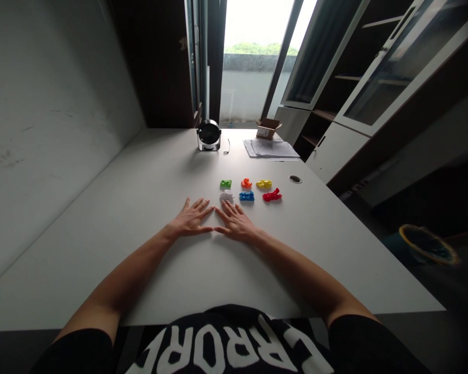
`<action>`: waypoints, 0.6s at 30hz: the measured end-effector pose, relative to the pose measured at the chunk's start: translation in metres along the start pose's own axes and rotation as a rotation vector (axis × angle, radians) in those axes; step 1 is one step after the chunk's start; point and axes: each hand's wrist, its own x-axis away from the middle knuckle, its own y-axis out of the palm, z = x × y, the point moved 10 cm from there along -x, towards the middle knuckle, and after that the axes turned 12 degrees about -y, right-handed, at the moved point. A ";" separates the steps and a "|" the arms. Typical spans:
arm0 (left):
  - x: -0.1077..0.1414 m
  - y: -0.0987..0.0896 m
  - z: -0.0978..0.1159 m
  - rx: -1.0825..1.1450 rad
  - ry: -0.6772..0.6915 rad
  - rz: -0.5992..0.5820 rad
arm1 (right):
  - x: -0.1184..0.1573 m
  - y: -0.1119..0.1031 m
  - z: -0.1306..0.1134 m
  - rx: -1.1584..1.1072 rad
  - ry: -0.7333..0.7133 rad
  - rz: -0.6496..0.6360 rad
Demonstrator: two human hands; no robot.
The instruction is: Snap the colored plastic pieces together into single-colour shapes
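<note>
- The white table (179,280) has a smooth, flat surface, and the blue piece (247,196) lies on it.
- To the left of the blue piece is the white piece (226,195); to its right, the red piece (272,195).
- Behind it is the orange piece (246,183), with the green piece (225,184) behind-left and the yellow piece (264,184) behind-right.
- The left hand (193,217) and the right hand (234,221) lie flat, nearer and leftward of it.
- Beyond it to the right are a round hole fitting (295,179), paper sheets (275,148) and an open cardboard box (268,128).
- Far beyond it, leftward, are a black round device (209,135) and a thin cord (226,148).
</note>
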 end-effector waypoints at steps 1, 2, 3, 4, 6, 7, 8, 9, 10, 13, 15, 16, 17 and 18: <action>0.000 0.000 0.001 -0.007 0.003 -0.003 | 0.000 0.000 0.000 -0.004 0.000 -0.004; 0.000 0.000 0.001 -0.014 0.003 -0.009 | 0.000 0.001 0.000 -0.008 0.001 -0.010; 0.000 0.000 0.002 -0.020 -0.001 -0.019 | 0.000 0.001 0.000 -0.011 0.003 -0.017; 0.000 0.001 0.002 -0.025 -0.008 -0.030 | 0.000 0.001 0.000 -0.012 0.007 -0.024; 0.000 0.002 0.001 -0.039 -0.027 -0.055 | -0.001 0.002 -0.001 -0.010 0.012 -0.044; 0.000 0.003 0.001 -0.046 -0.036 -0.066 | -0.001 0.002 -0.001 -0.008 0.013 -0.053; 0.000 0.003 0.001 -0.055 -0.043 -0.077 | -0.001 0.002 -0.001 -0.005 0.014 -0.061; 0.000 0.004 0.002 -0.063 -0.048 -0.087 | -0.001 0.002 -0.002 -0.003 0.015 -0.069; -0.001 0.004 0.002 -0.071 -0.052 -0.094 | -0.001 0.002 -0.002 -0.001 0.016 -0.077; -0.001 0.005 0.002 -0.088 -0.057 -0.104 | -0.001 0.003 -0.001 0.006 0.026 -0.090; -0.002 0.006 0.001 -0.091 -0.057 -0.102 | -0.002 0.003 -0.001 0.009 0.027 -0.090; -0.002 0.006 0.001 -0.092 -0.057 -0.099 | -0.002 0.003 -0.001 0.011 0.027 -0.087; -0.002 0.007 0.000 -0.092 -0.055 -0.098 | -0.002 0.003 -0.001 0.013 0.027 -0.084; -0.002 0.007 0.000 -0.090 -0.052 -0.097 | -0.002 0.003 -0.001 0.016 0.028 -0.082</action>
